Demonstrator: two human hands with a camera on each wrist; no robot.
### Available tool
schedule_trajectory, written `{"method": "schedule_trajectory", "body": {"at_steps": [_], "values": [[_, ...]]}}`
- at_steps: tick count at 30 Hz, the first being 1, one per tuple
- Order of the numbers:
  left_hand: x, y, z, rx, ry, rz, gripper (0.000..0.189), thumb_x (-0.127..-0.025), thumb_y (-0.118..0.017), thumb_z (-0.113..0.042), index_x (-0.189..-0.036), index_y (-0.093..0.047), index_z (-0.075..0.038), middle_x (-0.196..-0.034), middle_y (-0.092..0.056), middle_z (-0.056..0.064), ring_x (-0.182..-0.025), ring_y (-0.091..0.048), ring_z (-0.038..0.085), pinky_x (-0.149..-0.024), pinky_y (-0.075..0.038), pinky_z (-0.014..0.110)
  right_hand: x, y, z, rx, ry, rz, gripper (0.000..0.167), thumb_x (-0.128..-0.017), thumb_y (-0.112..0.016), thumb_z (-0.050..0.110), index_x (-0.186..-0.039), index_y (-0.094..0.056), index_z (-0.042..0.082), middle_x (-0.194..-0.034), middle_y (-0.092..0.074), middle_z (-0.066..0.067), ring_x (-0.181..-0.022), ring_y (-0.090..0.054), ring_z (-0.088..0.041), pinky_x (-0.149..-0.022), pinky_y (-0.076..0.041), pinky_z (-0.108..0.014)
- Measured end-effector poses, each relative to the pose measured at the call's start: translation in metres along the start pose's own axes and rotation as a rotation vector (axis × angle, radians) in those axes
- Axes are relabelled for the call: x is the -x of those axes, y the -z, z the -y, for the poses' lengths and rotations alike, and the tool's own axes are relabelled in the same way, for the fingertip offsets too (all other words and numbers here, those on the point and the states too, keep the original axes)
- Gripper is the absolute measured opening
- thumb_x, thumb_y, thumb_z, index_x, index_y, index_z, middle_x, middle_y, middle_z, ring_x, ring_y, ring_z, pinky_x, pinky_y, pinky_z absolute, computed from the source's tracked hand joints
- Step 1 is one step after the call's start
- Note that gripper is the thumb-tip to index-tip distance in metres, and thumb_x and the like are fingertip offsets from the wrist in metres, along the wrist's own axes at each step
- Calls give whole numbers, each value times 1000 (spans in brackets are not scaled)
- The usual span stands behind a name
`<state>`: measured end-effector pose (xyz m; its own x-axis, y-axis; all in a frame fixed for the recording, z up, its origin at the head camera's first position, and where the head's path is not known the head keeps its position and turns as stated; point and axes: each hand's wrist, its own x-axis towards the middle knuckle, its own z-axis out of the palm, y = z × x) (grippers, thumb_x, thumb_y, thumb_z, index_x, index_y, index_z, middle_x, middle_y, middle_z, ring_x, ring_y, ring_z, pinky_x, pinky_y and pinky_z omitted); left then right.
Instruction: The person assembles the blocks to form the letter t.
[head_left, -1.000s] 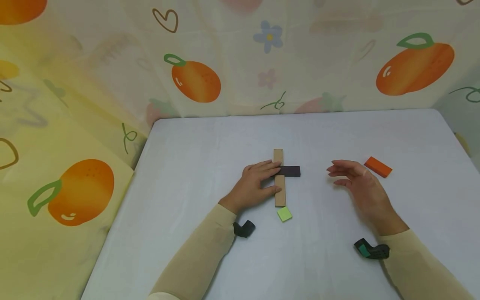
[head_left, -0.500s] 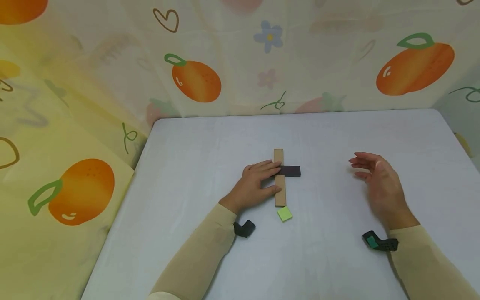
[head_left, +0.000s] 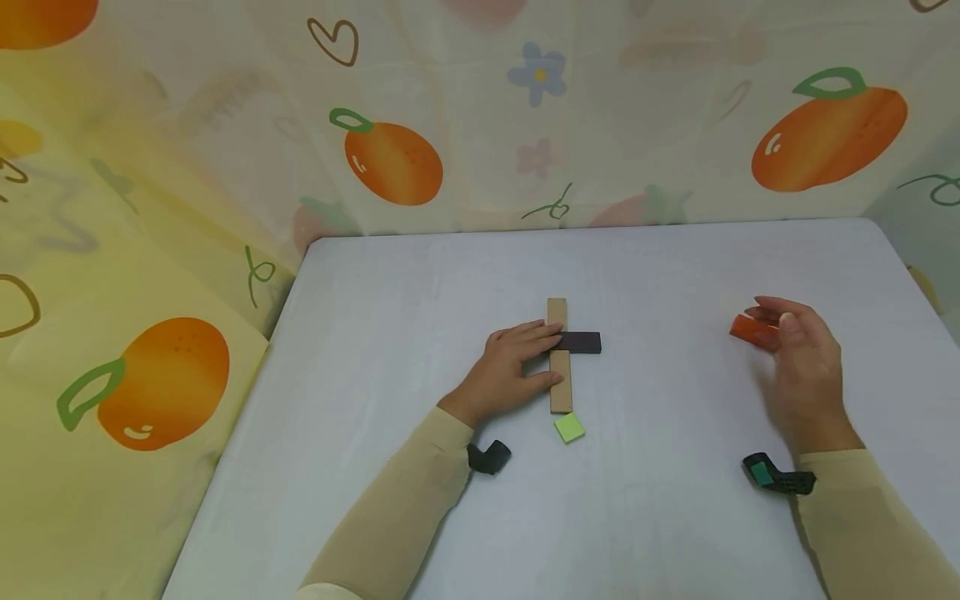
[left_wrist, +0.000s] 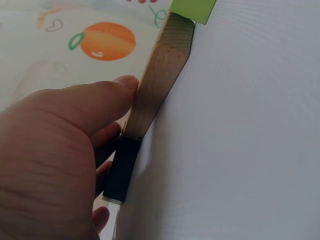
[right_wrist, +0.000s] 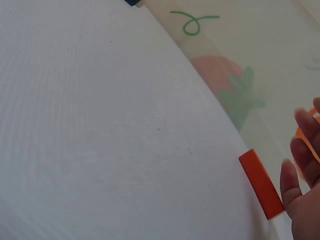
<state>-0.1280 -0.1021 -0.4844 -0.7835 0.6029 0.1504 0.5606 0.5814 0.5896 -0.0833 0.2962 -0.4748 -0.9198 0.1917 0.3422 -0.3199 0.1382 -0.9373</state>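
In the head view my left hand [head_left: 506, 371] rests against a row of blocks, fingers extended over the dark block [head_left: 583, 342] and thumb touching the near wooden block [head_left: 560, 402]. Another piece of light wood [head_left: 557, 310] extends beyond the dark block, which lies crosswise. A small lime-green block [head_left: 569, 427] sits at the near end of the row. Off to the right, my right hand [head_left: 813, 371] is at an orange block [head_left: 750, 331], its fingers loosely bent and partly covering it. The right wrist view shows the thumb beside the orange block [right_wrist: 261, 185], not wrapped around it.
A white table [head_left: 420, 283] carries the blocks. Patterned cloth [head_left: 465, 150] with orange fruit prints hangs along the back and left edges. A dark camera mount [head_left: 489, 457] sits on the left wrist, and a similar mount [head_left: 780, 477] on the right.
My right hand has moved rightward, away from the middle, to the orange block, passing over it on the way. The left hand and the blocks beside it stay put.
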Motion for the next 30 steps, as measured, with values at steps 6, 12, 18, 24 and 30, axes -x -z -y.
{"method": "schedule_trajectory", "body": {"at_steps": [6, 12, 18, 24, 30], "values": [[0, 0, 0, 5, -3, -2, 61, -104, -80, -34, -157, -60, -11, -167, -48, -5, -158, -33, 14, -121, -24, 50, -3, 14, -3, 257, -58, -55, 45, -118, -42, 29, -151, -60, 5, -138, -64, -4, -132, -49, -17, -106, -37, -24], [0, 0, 1, 6, -4, 0, 62, -104, -80, -35, -157, -60, -10, -167, -48, -5, -158, -33, 15, -121, -24, 50, -4, 22, -8, 318, -213, -2, 47, -119, -43, 32, -159, -53, 11, -148, -54, -1, -136, -40, -13, -108, -31, -23], [0, 0, -1, 11, 5, 3, 61, -103, -80, -34, -156, -61, -10, -166, -49, -4, -158, -34, 14, -121, -24, 51, -6, 22, -11, 408, -274, 50, 54, -116, -52, 38, -160, -50, 7, -147, -50, -6, -128, -43, -14, -93, -38, -15], [0, 0, -1, 11, 10, 5, 61, -103, -81, -33, -156, -61, -11, -166, -49, -5, -158, -33, 13, -121, -24, 50, -8, 17, -16, 506, -326, 88, 64, -112, -63, 41, -164, -45, 8, -155, -46, -16, -134, -40, -29, -105, -38, -25], [0, 0, -1, 19, 7, -1, 61, -103, -81, -32, -156, -60, -10, -167, -49, -5, -158, -33, 14, -121, -23, 49, -10, 15, -17, 600, -273, 141, 59, -110, -68, 20, -159, -46, -3, -149, -47, -30, -130, -44, -46, -103, -37, -32]]}}
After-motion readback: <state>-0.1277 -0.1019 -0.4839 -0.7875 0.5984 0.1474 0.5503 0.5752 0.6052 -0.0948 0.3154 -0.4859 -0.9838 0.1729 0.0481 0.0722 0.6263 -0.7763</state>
